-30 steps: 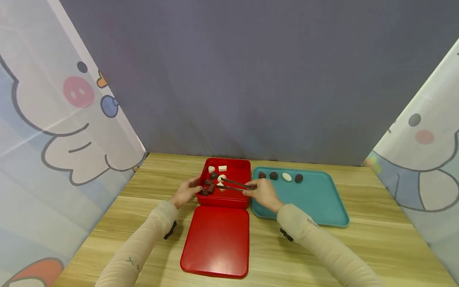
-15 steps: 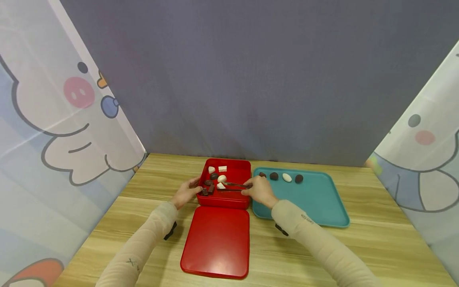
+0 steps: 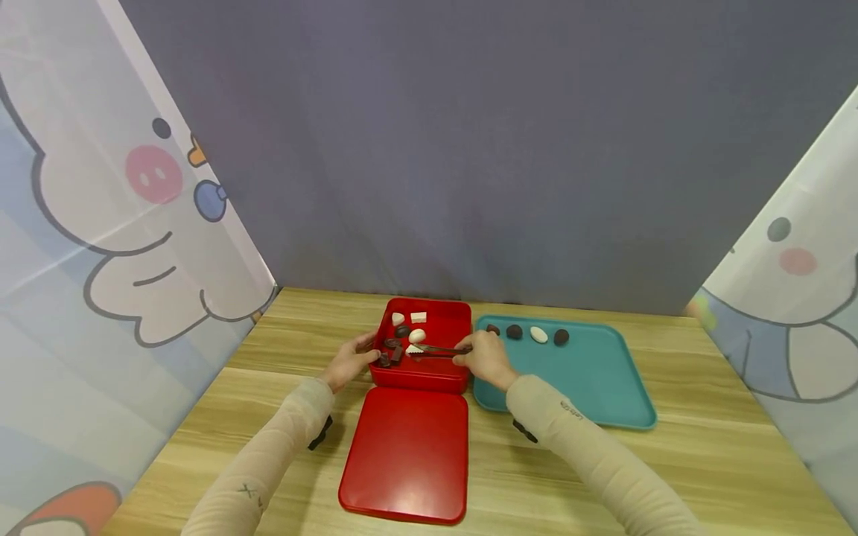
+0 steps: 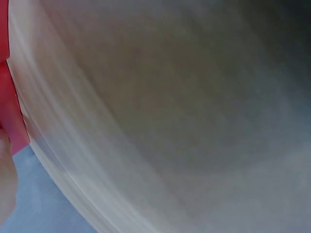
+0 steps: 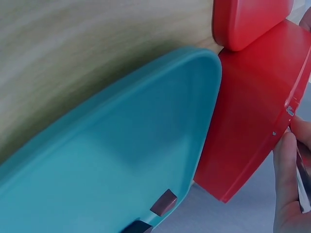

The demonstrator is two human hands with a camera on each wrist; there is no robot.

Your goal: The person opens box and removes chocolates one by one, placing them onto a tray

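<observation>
My right hand (image 3: 488,359) holds dark tongs (image 3: 440,349) over the inside of a red box (image 3: 418,380). The tongs' tips are close together at a small ridged white chocolate (image 3: 413,350). Just behind it lies a round white chocolate (image 3: 417,336). With thumb at the rim and fingers along the outside, my left hand (image 3: 350,362) grips the box's left wall. Dark chocolates (image 3: 397,354) lie along that side, and two more white pieces, one a bar (image 3: 418,317), sit near the back. In the right wrist view, the box wall hides the tongs' tips.
Right of the box stands a teal tray (image 3: 583,387), with several chocolates along its back edge, one of them a white oval (image 3: 538,335). A red lid (image 3: 405,458) lies in front of the box on the wooden table (image 3: 268,327). A grey curtain hangs behind.
The tongs' tips have moved off the round white chocolate, down toward the ridged white one, and come closer together. My left hand has stayed at the box; the head view has shifted slightly.
</observation>
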